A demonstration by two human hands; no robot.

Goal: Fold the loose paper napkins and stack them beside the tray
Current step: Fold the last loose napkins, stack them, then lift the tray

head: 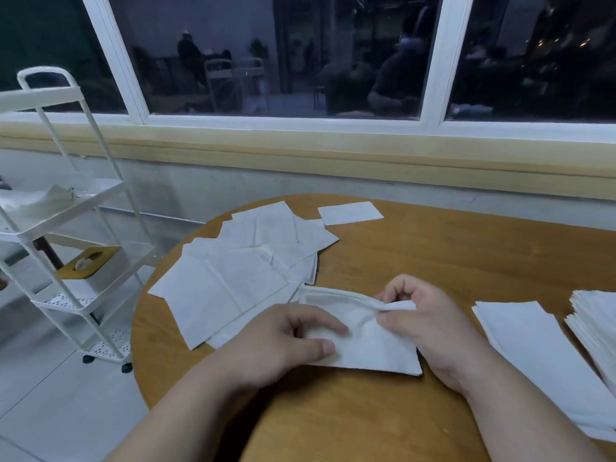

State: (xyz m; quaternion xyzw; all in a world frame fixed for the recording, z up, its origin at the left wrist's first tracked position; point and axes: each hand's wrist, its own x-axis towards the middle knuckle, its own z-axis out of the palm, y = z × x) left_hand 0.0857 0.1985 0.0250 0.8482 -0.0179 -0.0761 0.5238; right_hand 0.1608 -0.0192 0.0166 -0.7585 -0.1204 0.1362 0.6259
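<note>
Head-worn camera looks forward and down, close over the table (433, 261).

Napkin stack (596, 328) partly beyond right edge
</note>
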